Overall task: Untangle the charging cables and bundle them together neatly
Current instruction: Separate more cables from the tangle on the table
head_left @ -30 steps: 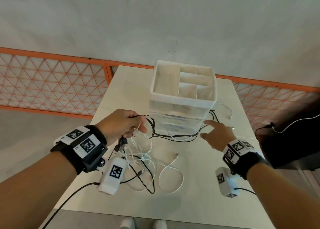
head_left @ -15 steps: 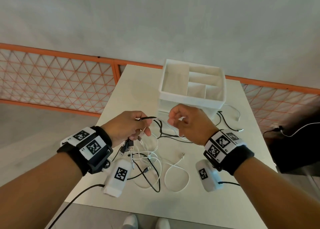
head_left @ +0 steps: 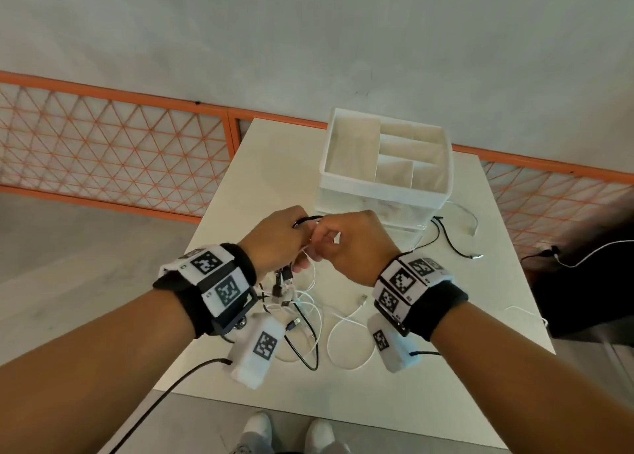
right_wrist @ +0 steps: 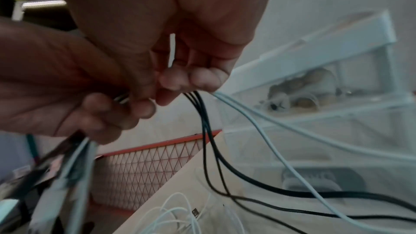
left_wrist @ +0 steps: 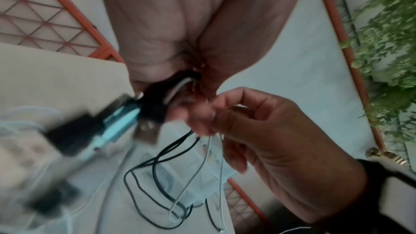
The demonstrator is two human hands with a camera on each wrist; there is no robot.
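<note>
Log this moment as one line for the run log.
left hand: grips cable ends | right hand: pinches cables beside it | loose cable loops on table

Cables [head_left: 310,320] smooth plastic-sheathed; organizer [head_left: 384,179] translucent white plastic; table [head_left: 274,165] matt.

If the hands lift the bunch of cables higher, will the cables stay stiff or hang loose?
Probably loose: the black cables and white cables already droop in curves below the right hand. Likely light, since fingertips hold them. The plugs under the left hand may swing.
</note>
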